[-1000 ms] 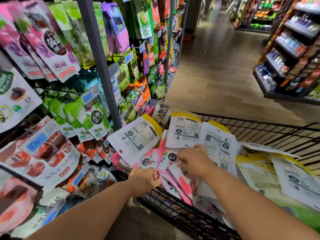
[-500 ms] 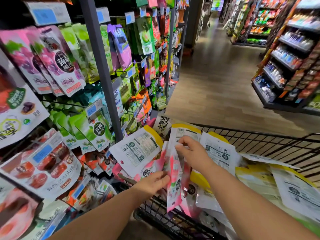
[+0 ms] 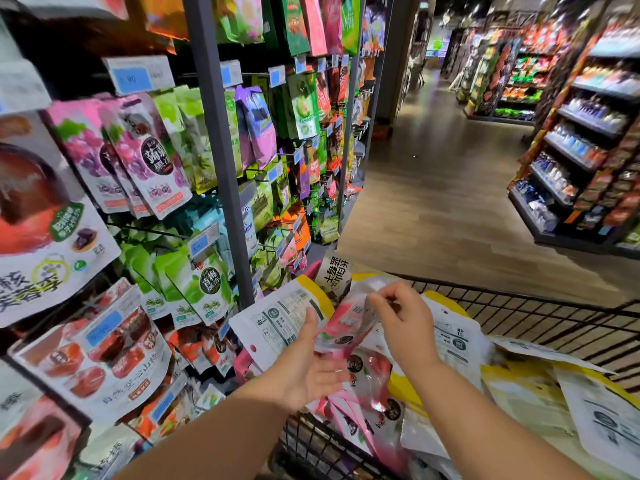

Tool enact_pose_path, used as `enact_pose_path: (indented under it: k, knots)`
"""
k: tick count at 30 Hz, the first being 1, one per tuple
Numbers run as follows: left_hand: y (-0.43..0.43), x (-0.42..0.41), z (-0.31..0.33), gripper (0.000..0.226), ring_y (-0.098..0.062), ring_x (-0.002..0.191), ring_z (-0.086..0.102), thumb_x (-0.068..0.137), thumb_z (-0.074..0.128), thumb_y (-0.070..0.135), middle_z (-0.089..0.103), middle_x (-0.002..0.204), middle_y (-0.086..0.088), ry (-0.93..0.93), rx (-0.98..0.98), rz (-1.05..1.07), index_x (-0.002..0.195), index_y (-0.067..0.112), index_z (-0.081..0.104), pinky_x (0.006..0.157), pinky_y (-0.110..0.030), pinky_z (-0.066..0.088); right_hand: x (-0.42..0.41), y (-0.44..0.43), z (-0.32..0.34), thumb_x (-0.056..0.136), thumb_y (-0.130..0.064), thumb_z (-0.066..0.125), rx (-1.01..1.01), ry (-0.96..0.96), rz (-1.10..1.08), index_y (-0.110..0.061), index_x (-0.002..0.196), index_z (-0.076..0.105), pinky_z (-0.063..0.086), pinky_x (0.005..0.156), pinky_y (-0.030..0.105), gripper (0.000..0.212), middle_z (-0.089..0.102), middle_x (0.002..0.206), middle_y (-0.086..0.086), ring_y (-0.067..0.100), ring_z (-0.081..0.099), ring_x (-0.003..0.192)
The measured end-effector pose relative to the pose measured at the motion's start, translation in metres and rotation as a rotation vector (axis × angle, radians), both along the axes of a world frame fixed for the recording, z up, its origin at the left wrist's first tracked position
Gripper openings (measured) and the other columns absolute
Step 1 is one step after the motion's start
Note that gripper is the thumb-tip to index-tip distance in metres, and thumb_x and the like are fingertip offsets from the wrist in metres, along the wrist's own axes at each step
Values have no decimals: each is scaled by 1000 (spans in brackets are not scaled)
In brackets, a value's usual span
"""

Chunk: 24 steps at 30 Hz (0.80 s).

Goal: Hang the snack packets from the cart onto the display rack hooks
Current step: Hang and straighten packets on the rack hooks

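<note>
A black wire cart (image 3: 540, 317) at the lower right is heaped with snack packets: pink ones (image 3: 367, 403) at its near-left corner, white and yellow ones (image 3: 519, 393) further right. My right hand (image 3: 401, 323) pinches the top of a pink packet (image 3: 346, 323) lifted above the heap. My left hand (image 3: 311, 368) is under that packet's lower end with straight fingers and the thumb raised beside it. The display rack (image 3: 214, 161) on the left is packed with hanging pouches in pink, green, purple and red.
A grey upright post (image 3: 221, 188) of the rack stands just left of the cart. A wood-floored aisle (image 3: 443, 202) runs ahead. Shelves of bottles and snacks (image 3: 575, 161) line the right side. Blue price tags (image 3: 135, 76) stick out from the hook ends.
My right hand has lifted a pink packet out of the cart's heap and raised it. My left hand has opened and come under it. The view has tilted up.
</note>
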<state>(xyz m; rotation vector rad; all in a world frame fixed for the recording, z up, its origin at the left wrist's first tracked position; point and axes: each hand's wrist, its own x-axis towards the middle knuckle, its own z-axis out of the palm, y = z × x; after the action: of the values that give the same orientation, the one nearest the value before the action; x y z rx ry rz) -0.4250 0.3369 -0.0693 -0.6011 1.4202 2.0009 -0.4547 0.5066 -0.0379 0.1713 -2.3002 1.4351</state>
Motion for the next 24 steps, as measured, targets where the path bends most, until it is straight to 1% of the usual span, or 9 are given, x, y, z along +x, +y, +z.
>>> enact_pose_path:
  k: [4, 6, 8, 10, 12, 16, 18, 21, 24]
  knots:
    - [4, -8, 22, 96, -38, 122, 55, 79, 46, 77, 56, 127, -30, -99, 295, 155, 128, -6, 51, 89, -47, 49, 17, -9, -21, 87, -37, 58, 135, 219, 128, -23, 74, 58, 40, 70, 21, 20, 54, 73, -12, 4, 50, 78]
    - [4, -9, 22, 64, -37, 99, 68, 87, 62, 49, 66, 114, -28, -87, 399, 275, 123, -4, 57, 73, -47, 58, 25, -10, -30, 93, -38, 56, 240, 316, 252, -26, 78, 55, 37, 74, 15, 20, 54, 76, -11, 5, 48, 80]
    - [1, -7, 18, 46, -34, 78, 71, 78, 67, 19, 71, 97, -24, -49, 438, 347, 119, -3, 61, 65, -44, 59, 31, -8, -41, 98, -40, 51, 347, 362, 375, -20, 79, 58, 36, 80, 12, 29, 56, 79, -8, 8, 48, 84]
    - [-2, -4, 16, 42, -34, 73, 71, 74, 63, 12, 71, 91, -26, -5, 440, 354, 112, -6, 62, 62, -43, 59, 36, -3, -48, 98, -40, 52, 417, 357, 434, -17, 80, 63, 36, 84, 12, 31, 59, 82, -8, 9, 50, 86]
    - [-6, -2, 14, 28, -35, 75, 70, 85, 59, 9, 70, 93, -27, 40, 395, 344, 108, -7, 62, 60, -43, 59, 40, 2, -49, 96, -45, 54, 430, 332, 413, -24, 83, 64, 41, 80, 17, 27, 61, 83, -14, 7, 54, 85]
    - [-17, -1, 10, 20, -33, 77, 70, 92, 57, 7, 72, 92, -24, 111, 215, 287, 106, -5, 64, 73, -43, 53, 44, 1, -37, 89, -63, 48, 325, 164, 149, -30, 82, 54, 38, 70, 13, 35, 52, 79, -20, -2, 48, 79]
    - [-20, 5, 11, 17, -31, 71, 72, 90, 59, 6, 73, 88, -22, 135, 171, 215, 102, -5, 64, 70, -40, 53, 40, -6, -30, 83, -65, 52, 252, -38, 70, -29, 100, 54, 41, 75, 15, 40, 51, 93, -18, 0, 50, 86]
    - [-22, 12, 12, 34, -33, 73, 71, 77, 68, 11, 71, 92, -24, 142, 147, 146, 106, -6, 62, 66, -39, 56, 35, -19, -23, 86, -44, 67, 174, -415, 179, -29, 120, 46, 49, 77, 28, 43, 57, 97, -14, 6, 59, 86]
    - [-27, 15, 13, 36, -36, 76, 71, 80, 66, 16, 69, 99, -28, 111, 206, 174, 109, -5, 63, 79, -47, 53, 32, -22, -29, 81, -44, 72, 230, -460, 289, -34, 115, 43, 54, 74, 32, 46, 66, 91, -8, 9, 66, 81]
